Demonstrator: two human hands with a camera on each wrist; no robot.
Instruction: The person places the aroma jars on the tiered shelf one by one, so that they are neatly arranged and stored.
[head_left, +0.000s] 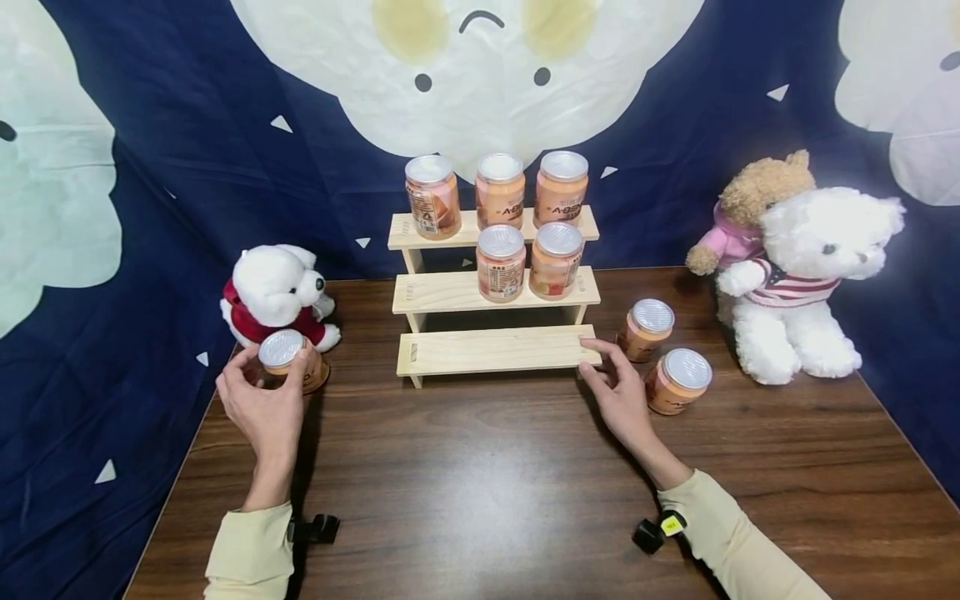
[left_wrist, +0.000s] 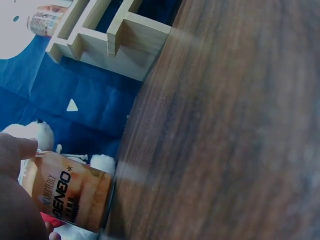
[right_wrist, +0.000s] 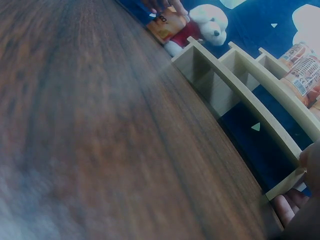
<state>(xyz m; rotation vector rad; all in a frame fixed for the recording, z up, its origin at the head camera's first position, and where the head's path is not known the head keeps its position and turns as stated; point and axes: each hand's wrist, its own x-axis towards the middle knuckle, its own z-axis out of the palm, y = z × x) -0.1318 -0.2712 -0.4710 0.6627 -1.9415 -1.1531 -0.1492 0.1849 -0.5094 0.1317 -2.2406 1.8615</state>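
Note:
On the left, my left hand (head_left: pixel 264 408) grips a jar (head_left: pixel 282 350) with a silvery lid and orange label, thumb and fingers around its upper part. In the left wrist view the label of this jar (left_wrist: pixel 70 190) shows dark lettering, and its base is right at the tabletop. My right hand (head_left: pixel 621 402) holds the right end of the lowest step of a three-step wooden display stand (head_left: pixel 495 352), thumb at the front edge. Several similar jars stand on the upper two steps, such as one jar (head_left: pixel 432 200) at the top left. Nothing stands on the lowest step.
Just right of my right hand stand two more jars, a rear jar (head_left: pixel 647 332) and a front jar (head_left: pixel 677 383). A white plush dog (head_left: pixel 273 287) sits behind the held jar. At right are a white plush bear (head_left: pixel 798 325) and a brown plush (head_left: pixel 761 187). A blue cloth (head_left: pixel 337 208) hangs behind.

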